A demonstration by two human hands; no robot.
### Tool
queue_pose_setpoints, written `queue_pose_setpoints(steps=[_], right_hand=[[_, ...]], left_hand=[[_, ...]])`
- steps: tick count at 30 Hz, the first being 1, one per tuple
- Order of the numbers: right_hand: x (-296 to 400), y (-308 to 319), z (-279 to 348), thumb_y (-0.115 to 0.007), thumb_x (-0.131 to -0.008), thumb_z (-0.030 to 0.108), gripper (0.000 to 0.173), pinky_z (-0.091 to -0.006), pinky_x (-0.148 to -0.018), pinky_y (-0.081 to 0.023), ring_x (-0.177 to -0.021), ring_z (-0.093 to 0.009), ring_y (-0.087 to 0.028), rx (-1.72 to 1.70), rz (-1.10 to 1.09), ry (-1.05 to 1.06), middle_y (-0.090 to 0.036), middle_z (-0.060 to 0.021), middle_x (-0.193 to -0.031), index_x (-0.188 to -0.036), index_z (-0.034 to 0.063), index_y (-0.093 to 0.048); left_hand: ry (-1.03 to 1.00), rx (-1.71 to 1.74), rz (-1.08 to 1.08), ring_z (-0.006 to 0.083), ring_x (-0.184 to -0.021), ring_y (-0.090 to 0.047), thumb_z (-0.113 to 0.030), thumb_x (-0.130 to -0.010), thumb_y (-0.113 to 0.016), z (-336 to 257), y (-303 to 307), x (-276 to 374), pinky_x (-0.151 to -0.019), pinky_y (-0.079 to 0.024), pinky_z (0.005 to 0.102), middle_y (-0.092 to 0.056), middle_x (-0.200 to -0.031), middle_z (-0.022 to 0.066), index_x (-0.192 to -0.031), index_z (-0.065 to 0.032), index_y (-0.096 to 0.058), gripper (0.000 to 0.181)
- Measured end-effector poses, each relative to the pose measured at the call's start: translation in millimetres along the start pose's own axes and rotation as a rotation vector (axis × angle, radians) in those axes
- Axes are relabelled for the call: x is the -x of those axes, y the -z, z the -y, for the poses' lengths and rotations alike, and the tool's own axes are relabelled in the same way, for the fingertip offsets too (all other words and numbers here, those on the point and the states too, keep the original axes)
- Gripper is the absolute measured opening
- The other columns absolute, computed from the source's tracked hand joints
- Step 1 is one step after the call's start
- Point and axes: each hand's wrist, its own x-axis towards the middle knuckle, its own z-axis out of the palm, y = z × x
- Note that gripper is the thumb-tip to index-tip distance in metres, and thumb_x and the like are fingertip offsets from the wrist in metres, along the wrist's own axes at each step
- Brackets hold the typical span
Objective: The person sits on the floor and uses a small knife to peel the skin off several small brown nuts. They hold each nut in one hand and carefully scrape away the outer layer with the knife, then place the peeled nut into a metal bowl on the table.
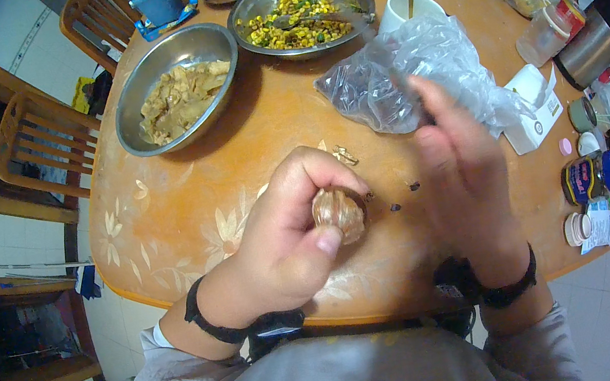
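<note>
My left hand (288, 236) is closed around a rounded bulb with brown, papery, streaked skin (340, 215), which looks like garlic. Its thumb presses the near side of the bulb. To the right, my right hand (464, 174) is raised over the table and blurred by motion. Between its thumb and forefinger is a thin dark object (425, 113), too blurred to name for sure. Beyond the left hand lies a scrap of dry papery peel (345, 155). Small dark bits (395, 207) are scattered on the wood between the hands.
A crumpled clear plastic bag (428, 58) lies past my right hand, beside a tissue box (537, 116). Steel bowls hold stewed food (179, 102) and corn (294, 24). A white cup (407, 7), a steel kettle (591, 42) and several jars (581, 179) stand farther right.
</note>
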Motion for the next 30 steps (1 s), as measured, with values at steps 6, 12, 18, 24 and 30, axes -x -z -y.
queue_pose_setpoints(steps=[6,12,18,24,30], right_hand=[[2.6,10.7,9.7,-0.047,-0.098,0.017,0.039,-0.0315,-0.092,-0.045,-0.104,-0.018,-0.059,-0.160,0.293,-0.107,-0.063,-0.0127,-0.113,-0.130,-0.0053,-0.053],[5.1,4.3,13.2,-0.058,-0.095,0.022,0.052,-0.0375,-0.081,-0.049,-0.095,-0.031,-0.064,-0.121,0.452,-0.148,-0.065,-0.0185,-0.106,-0.140,0.0010,-0.045],[5.0,-6.1,9.5,-0.054,-0.096,0.017,0.052,-0.0334,-0.090,-0.049,-0.102,-0.030,-0.065,-0.193,0.409,0.072,-0.063,-0.0224,-0.119,-0.143,-0.0022,-0.042],[6.2,-5.3,6.9,-0.054,-0.096,0.017,0.051,-0.0339,-0.089,-0.049,-0.099,-0.031,-0.065,-0.181,0.438,0.057,-0.063,-0.0220,-0.115,-0.143,-0.0011,-0.043],[7.9,-6.5,8.3,-0.051,-0.101,0.025,0.052,-0.0328,-0.085,-0.049,-0.097,-0.024,-0.065,-0.343,0.410,-0.019,-0.066,-0.0166,-0.115,-0.144,-0.0024,-0.041]], left_hand=[[0.322,0.399,-0.223,0.0113,-0.073,-0.049,-0.043,-0.089,-0.048,1.2,-1.2,-9.9,-0.071,-0.043,0.0261,-0.054,-0.090,0.0035,-0.121,-0.0054,-0.049,0.050],[0.211,0.502,-0.394,0.0093,-0.067,-0.045,-0.037,-0.096,-0.040,7.2,-2.5,-14.8,-0.064,-0.039,0.0271,-0.053,-0.084,0.0028,-0.123,-0.0026,-0.051,0.045],[0.228,0.527,-0.330,0.0094,-0.072,-0.045,-0.021,-0.097,-0.037,9.9,-2.0,-12.1,-0.070,-0.039,0.0234,-0.051,-0.092,0.0037,-0.123,-0.0022,-0.049,0.034],[0.245,0.377,-0.338,0.0101,-0.067,-0.049,-0.034,-0.100,-0.036,10.1,-3.2,-13.7,-0.065,-0.039,0.0239,-0.058,-0.088,0.0039,-0.124,-0.0039,-0.050,0.042],[0.220,0.512,-0.361,0.0113,-0.073,-0.045,-0.022,-0.094,-0.036,8.1,-3.9,-14.1,-0.073,-0.040,0.0259,-0.054,-0.083,0.0039,-0.122,-0.0011,-0.049,0.037]])
